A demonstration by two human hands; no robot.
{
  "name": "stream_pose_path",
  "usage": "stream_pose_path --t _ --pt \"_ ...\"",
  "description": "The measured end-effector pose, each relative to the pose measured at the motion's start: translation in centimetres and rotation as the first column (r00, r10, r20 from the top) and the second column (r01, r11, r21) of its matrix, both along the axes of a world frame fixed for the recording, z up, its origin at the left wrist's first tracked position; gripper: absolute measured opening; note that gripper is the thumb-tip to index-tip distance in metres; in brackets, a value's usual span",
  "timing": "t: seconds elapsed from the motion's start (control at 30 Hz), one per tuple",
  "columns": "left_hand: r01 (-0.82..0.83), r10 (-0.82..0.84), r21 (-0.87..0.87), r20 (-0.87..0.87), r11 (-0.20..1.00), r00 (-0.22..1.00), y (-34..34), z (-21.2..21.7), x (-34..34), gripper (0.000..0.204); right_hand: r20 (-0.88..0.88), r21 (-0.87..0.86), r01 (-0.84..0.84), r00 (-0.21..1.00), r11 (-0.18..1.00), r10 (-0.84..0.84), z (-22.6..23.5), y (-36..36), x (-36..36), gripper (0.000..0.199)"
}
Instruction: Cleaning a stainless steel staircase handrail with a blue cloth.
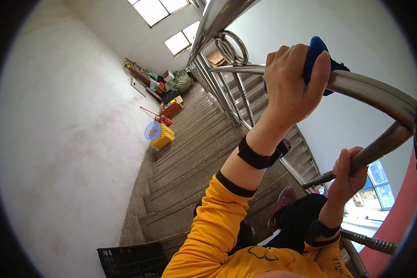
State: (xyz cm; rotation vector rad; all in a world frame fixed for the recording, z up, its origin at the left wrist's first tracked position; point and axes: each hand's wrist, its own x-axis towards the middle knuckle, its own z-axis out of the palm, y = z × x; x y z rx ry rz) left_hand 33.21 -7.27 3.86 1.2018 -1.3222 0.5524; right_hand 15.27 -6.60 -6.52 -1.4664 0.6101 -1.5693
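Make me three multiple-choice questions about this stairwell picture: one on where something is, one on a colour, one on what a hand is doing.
1. Where is the yellow crate?
A. on the stairs by the left wall
B. hanging from the handrail
C. in the person's lap

2. What colour is the cloth?
A. red
B. blue
C. white

3. What is the right hand doing?
A. hanging free
B. resting flat on a step
C. gripping a metal baluster

Answers:
1. A, it sits on a step beside the white wall.
2. B, a blue cloth shows under the left hand, pressed on the steel handrail.
3. C, its fingers wrap around the bar.
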Motion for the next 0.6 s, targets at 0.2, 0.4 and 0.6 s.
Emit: stream_pose_path --t 0.2,0.4,0.6 --pt "-0.006 0.006 -0.002 -0.047 1.0 0.999 -0.3 -0.9 1.7 0.029 0.015 0.049 -0.071 0.997 0.996 0.07 0.1 0.0 -0.3 0.01" --pt "-0.027 0.036 0.06 -0.157 0.998 0.987 -1.0 -3.1 5.7 0.038 0.021 0.063 -0.067 0.998 0.996 0.065 0.1 0.0 -0.5 0.009" --pt "-0.064 0.098 0.126 -0.287 0.99 0.953 -0.8 -4.9 9.5 0.038 0.024 0.015 -0.101 0.995 0.995 0.1 0.2 0.1 -0.3 0.009"
